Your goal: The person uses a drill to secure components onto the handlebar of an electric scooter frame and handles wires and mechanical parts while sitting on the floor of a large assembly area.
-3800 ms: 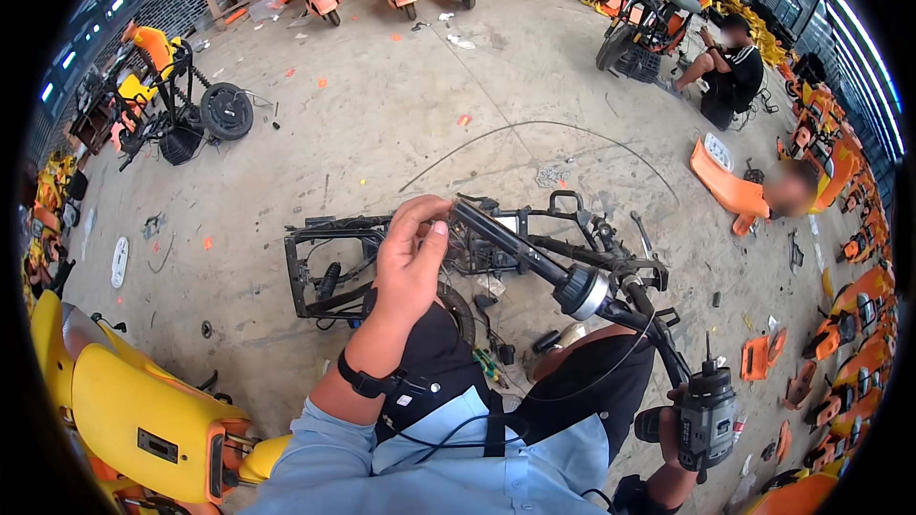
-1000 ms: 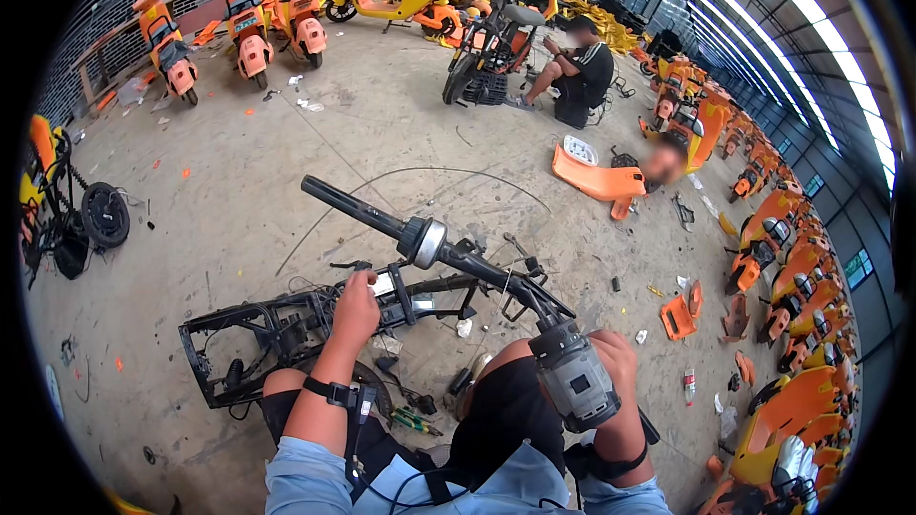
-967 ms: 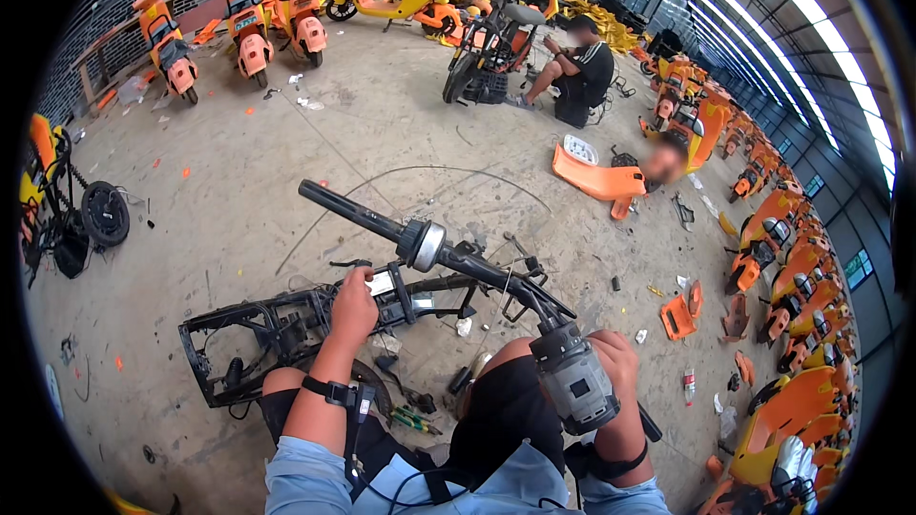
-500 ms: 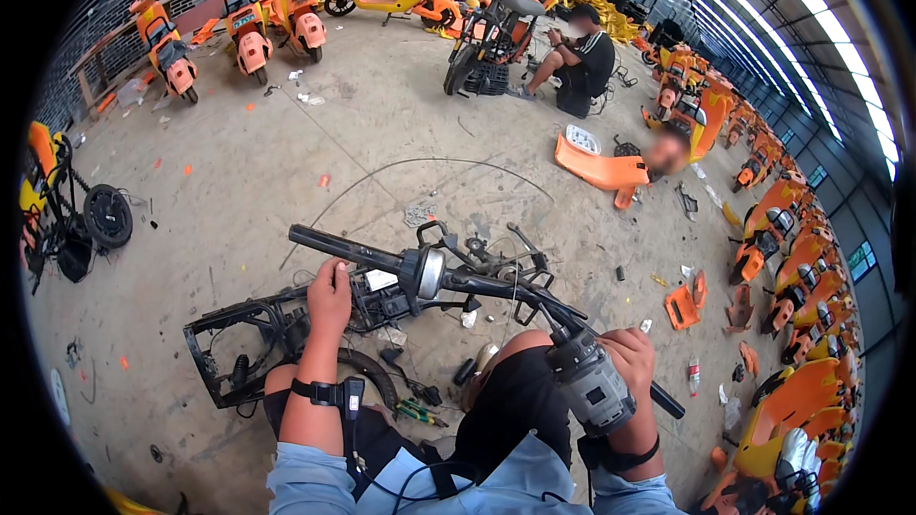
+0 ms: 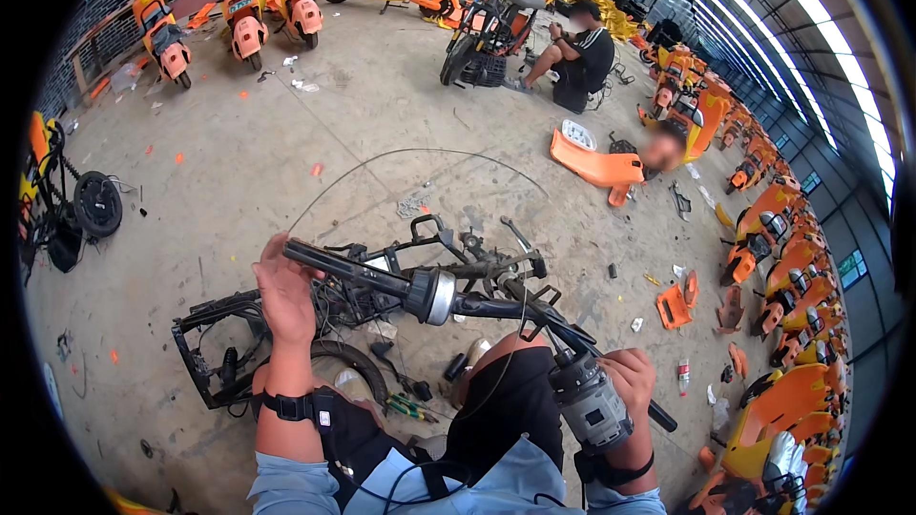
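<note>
A long black steering tube (image 5: 367, 277) with a silver ring (image 5: 440, 298) round it slants across in front of me. At its left end is my left hand (image 5: 289, 294), palm turned toward the tube and fingers stretched; some fingertips are behind the tube, and whether they touch it is unclear. My right hand (image 5: 627, 381) is wrapped round the hidden handle of a grey power drill (image 5: 593, 407). The drill's nose points up toward the tube's lower right part. Beneath lies a stripped black scooter frame (image 5: 215, 324) with a wheel (image 5: 367, 362). A thin cable (image 5: 420, 150) arcs over the floor.
Pliers (image 5: 412, 408) lie by the wheel. Orange panels (image 5: 601, 164) and scraps litter the floor to the right. Another person (image 5: 580, 57) crouches by a partly stripped scooter (image 5: 491, 33). Rows of orange scooters (image 5: 763, 238) stand along the right; several more are at back left.
My left hand has moved left to the tube's end, and its fingers have spread. The tube's left part has dropped slightly in view. My right hand still holds the drill.
</note>
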Action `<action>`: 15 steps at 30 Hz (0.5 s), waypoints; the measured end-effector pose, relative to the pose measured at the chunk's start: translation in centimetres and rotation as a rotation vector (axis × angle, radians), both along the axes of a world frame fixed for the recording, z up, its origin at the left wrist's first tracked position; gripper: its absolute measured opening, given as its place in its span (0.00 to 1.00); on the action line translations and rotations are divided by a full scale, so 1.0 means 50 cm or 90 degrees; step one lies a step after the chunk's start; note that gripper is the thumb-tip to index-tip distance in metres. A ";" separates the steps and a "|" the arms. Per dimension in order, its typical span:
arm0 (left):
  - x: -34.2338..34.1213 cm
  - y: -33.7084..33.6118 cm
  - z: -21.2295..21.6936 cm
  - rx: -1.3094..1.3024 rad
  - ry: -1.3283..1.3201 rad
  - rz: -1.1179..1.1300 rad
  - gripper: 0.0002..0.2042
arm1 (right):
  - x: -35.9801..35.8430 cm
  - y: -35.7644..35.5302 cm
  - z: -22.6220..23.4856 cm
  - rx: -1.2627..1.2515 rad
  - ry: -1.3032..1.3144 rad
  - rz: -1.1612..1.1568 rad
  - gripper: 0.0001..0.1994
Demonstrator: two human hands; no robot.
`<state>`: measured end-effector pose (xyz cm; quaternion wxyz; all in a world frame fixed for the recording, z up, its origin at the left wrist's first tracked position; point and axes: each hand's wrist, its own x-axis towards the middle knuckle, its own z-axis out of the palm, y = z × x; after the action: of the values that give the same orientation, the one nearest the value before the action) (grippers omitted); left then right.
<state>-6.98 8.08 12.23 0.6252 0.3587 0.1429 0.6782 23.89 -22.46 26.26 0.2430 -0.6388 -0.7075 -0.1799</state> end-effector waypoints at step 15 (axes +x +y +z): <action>0.019 -0.039 0.093 0.160 0.167 0.068 0.31 | -0.010 0.016 0.009 -0.011 -0.006 0.003 0.15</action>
<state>-6.05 6.13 16.86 0.5143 0.5115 0.1564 0.6704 23.38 -21.65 26.70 0.2348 -0.6386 -0.7114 -0.1761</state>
